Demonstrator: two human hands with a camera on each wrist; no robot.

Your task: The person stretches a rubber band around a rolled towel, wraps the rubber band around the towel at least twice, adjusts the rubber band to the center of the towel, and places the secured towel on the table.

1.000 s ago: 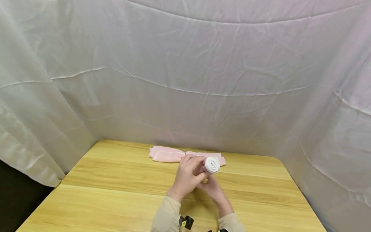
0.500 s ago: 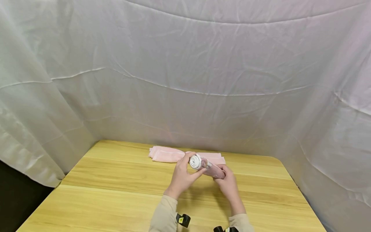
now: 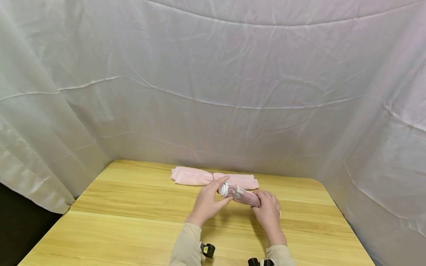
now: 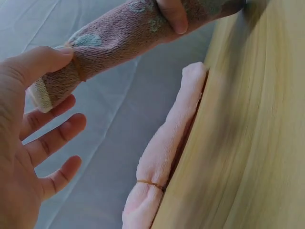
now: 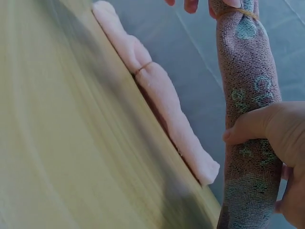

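Observation:
A mauve rolled towel [image 3: 247, 197] with pale green patterns is held above the table, its white coiled end toward the left. A thin rubber band [image 4: 79, 67] cinches it near that end. My left hand [image 3: 207, 202] pinches the roll at the band, thumb on top, with the lower fingers spread apart in the left wrist view. Farther along, my right hand [image 3: 269, 211] grips the roll, its thumb lying across the patterned cloth [image 5: 250, 76] in the right wrist view.
A pink rolled towel [image 3: 191, 176], cinched mid-length by its own rubber band [image 4: 150, 183], lies along the back edge of the wooden table [image 3: 133, 207]. Pale grey curtains [image 3: 213, 85] hang behind the table and on both sides.
The mauve towel has turned from nearly end-on to lying sideways between my hands, its white end moving left. My right hand has come out from behind the left and moved right along the roll.

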